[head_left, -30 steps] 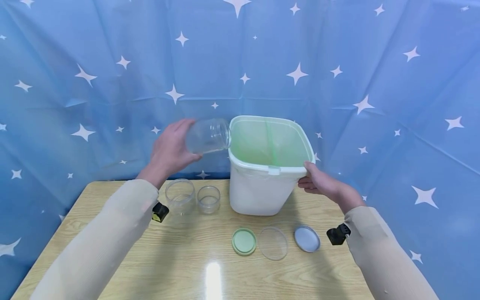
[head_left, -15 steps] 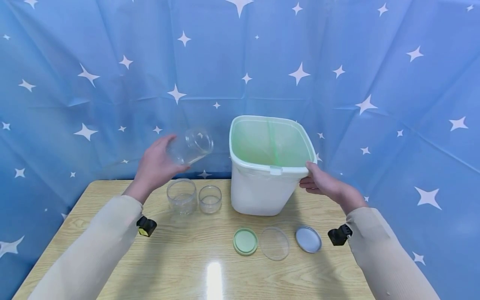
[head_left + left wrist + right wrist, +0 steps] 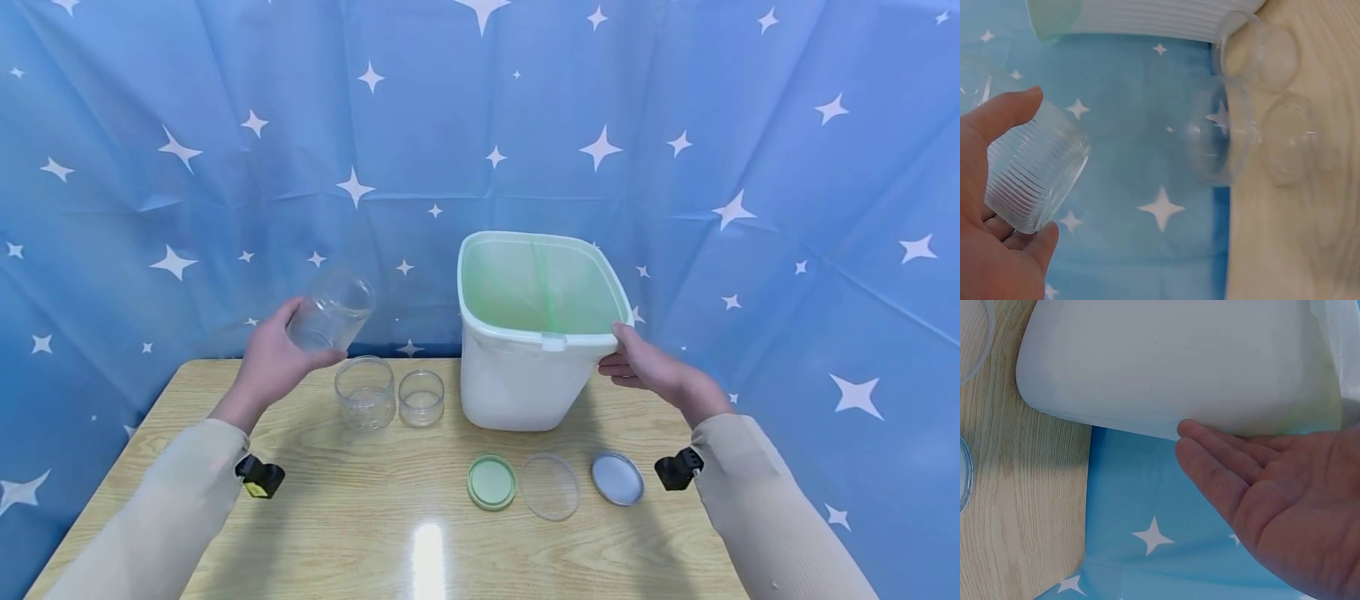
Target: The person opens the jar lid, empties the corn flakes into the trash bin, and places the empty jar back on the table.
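Note:
My left hand (image 3: pixel 273 358) grips a clear ribbed jar (image 3: pixel 1035 169), thumb on one side and fingers on the other. The jar is tilted, its mouth up and to the right, in the air above the table's back left. Just below and to the right stand two shorter clear jars, a wider one (image 3: pixel 365 396) and a narrower one (image 3: pixel 422 400). My right hand (image 3: pixel 651 367) holds the rim of a white bin (image 3: pixel 517 383) at its front right corner, thumb at the rim. In the right wrist view its fingers (image 3: pixel 1216 475) lie along the bin's outer side.
On the wooden table (image 3: pixel 352 517) before the bin lie a green lid (image 3: pixel 492 482), a clear disc (image 3: pixel 550 487) and a silvery-blue lid (image 3: pixel 617 479). Behind the table hangs a blue star-patterned curtain (image 3: pixel 420 125). The bin's inside looks pale green.
My left hand has drawn the jar left and down, away from the bin's rim, and turned it more upright. The right hand and the bin have stayed in place.

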`<state>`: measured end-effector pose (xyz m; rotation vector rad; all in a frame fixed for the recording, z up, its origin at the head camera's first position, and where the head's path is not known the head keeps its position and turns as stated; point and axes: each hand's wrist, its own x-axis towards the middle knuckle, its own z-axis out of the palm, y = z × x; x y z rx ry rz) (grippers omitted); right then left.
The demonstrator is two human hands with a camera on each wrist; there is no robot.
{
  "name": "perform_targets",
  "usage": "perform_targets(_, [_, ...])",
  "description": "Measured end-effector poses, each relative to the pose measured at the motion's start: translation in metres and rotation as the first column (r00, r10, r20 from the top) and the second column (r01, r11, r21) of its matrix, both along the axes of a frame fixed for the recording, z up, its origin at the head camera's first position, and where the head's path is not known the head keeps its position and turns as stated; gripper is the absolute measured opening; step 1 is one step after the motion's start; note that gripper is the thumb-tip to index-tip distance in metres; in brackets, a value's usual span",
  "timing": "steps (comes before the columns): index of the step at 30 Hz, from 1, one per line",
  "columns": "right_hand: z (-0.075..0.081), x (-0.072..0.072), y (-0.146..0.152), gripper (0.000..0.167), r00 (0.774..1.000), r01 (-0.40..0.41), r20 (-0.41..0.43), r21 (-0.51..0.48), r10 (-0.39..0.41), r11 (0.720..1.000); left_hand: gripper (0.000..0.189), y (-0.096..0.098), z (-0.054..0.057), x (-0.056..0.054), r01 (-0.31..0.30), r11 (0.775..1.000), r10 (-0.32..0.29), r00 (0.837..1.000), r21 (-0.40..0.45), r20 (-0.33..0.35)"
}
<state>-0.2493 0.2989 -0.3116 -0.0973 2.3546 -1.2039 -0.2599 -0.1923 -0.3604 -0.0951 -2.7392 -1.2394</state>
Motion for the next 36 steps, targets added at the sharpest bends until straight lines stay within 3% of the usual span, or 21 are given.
perform_targets(9, [0.0,-0.001,-0.001,0.082,1.0,-0.009,-0.002,-0.004,0.009,1.0,0.111,-0.023,-0.042,0.013,-0.05,0.992,0.036,0.992,0.116,0.123])
perform_targets(20, [0.0,-0.001,-0.002,0.081,1.0,0.003,-0.001,0.007,-0.003,1.0,0.116,-0.04,-0.095,0.026,-0.158,0.979,0.118,0.954,0.126,0.275])
perform_targets(29, [-0.003,0.0,0.0,0.08,1.0,0.012,0.001,0.01,-0.012,1.0,0.117,-0.04,-0.128,0.034,-0.171,0.977,0.112,0.921,0.128,0.374])
perform_targets(36, [-0.002,-0.001,0.0,0.077,1.0,0.009,-0.011,0.006,-0.009,1.0,0.114,-0.034,-0.151,0.037,-0.195,0.967,0.12,0.916,0.162,0.384])
